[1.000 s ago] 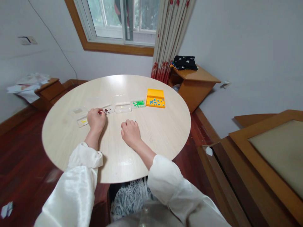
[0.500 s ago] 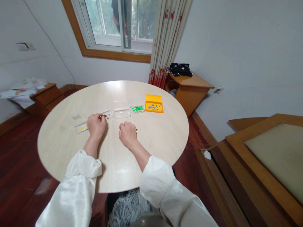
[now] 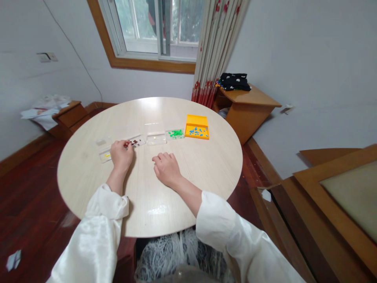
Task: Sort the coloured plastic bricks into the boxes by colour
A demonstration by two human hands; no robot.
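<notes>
My left hand is closed in a pinch at the near left end of a clear plastic box of dark brown bits. A small dark reddish-brown piece shows at its fingertips. Partly behind that hand lies a clear box with yellow bits, its lid open. My right hand rests palm down on the table with its fingers curled in; what lies under them is hidden. Ahead of it stands a clear open box with one tiny pale bit inside.
A clear box of green bits and an open yellow case with blue bits continue the row to the right. The round table carries them all. A wooden stand with black cloth is beyond, by the curtain.
My right hand has shifted slightly right and now covers the small bits that showed beside it. My left hand stays by the brown bits. The whole view has turned a little.
</notes>
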